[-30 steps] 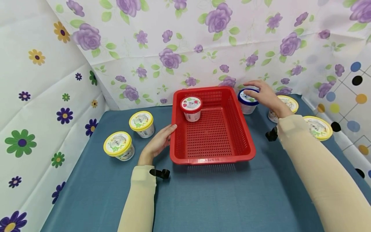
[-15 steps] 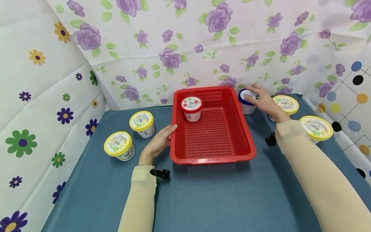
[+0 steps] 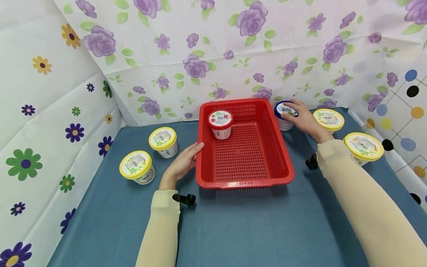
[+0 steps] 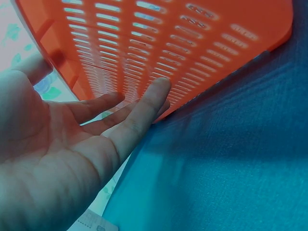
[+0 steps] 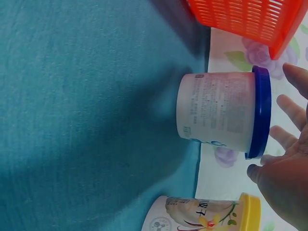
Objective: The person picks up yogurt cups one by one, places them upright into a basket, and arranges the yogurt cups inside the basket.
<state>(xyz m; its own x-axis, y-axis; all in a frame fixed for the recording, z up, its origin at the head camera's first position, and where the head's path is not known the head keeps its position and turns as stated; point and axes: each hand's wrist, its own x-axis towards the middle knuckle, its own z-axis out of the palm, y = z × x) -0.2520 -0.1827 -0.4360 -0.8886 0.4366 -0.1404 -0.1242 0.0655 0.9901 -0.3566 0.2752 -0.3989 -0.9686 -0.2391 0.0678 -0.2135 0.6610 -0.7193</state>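
Observation:
My left hand (image 3: 181, 163) holds the left rim of a red plastic basket (image 3: 245, 184), thumb over the rim and fingers along the perforated outer wall (image 4: 159, 53). Inside the basket, at its back left, stands a white tub with a red lid (image 3: 221, 125). Right of the basket's back corner is an upright tub with a dark blue lid (image 3: 284, 115). My right hand (image 3: 305, 118) is at that lid with its fingers spread. In the right wrist view a small gap shows between most fingers (image 5: 291, 108) and the blue lid (image 5: 261, 113).
Two yellow-lidded tubs (image 3: 162, 142) (image 3: 137, 167) stand on the blue cloth left of the basket. Two more, a back one (image 3: 328, 119) and a nearer one (image 3: 364, 147), stand right of it beside my right arm. Flowered cloth (image 3: 213, 48) rises behind.
My right hand has shifted slightly right and down at the blue lid, so more of the lid shows. The left hand, basket and tubs have stayed in place.

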